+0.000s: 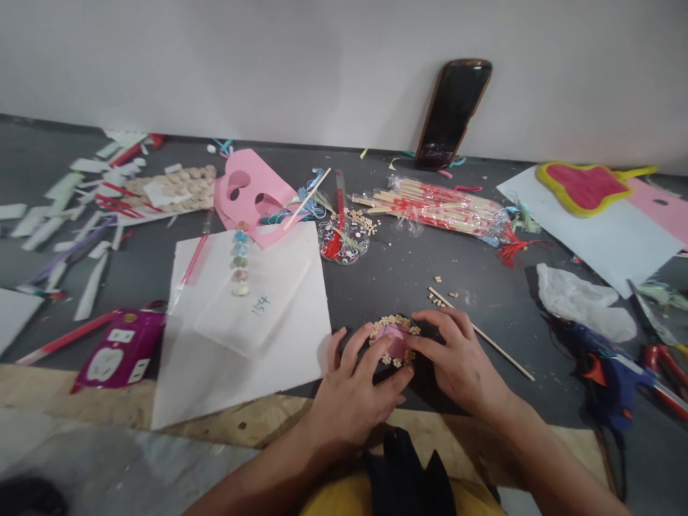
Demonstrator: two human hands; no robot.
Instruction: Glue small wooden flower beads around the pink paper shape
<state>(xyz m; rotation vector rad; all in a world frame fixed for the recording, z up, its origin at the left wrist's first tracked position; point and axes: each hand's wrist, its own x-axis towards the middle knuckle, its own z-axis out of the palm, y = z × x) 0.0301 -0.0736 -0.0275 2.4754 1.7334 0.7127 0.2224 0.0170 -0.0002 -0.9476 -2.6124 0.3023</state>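
Observation:
A round pink craft piece (396, 340) lies on the dark table in front of me, its rim edged with clusters of small pale wooden bits. My left hand (362, 376) holds it from the left, fingertips on its pink face and thumb at the lower edge. At the right rim, the thumb and index finger of my right hand (465, 358) grip the edge; whether a loose bit is between them I cannot tell. Just beyond the right hand are a few loose wooden bits (438, 299) and a thin wooden stick (505, 352), partly hidden by that hand.
Left of my hands is white paper (290, 337) with a clear packet of coloured stones (240, 261). Packaged sticks (441, 204), a bag of beads (344, 240) and a leaning phone (454, 111) are farther back. A blue glue gun (613, 373) lies right, beside pliers (663, 365).

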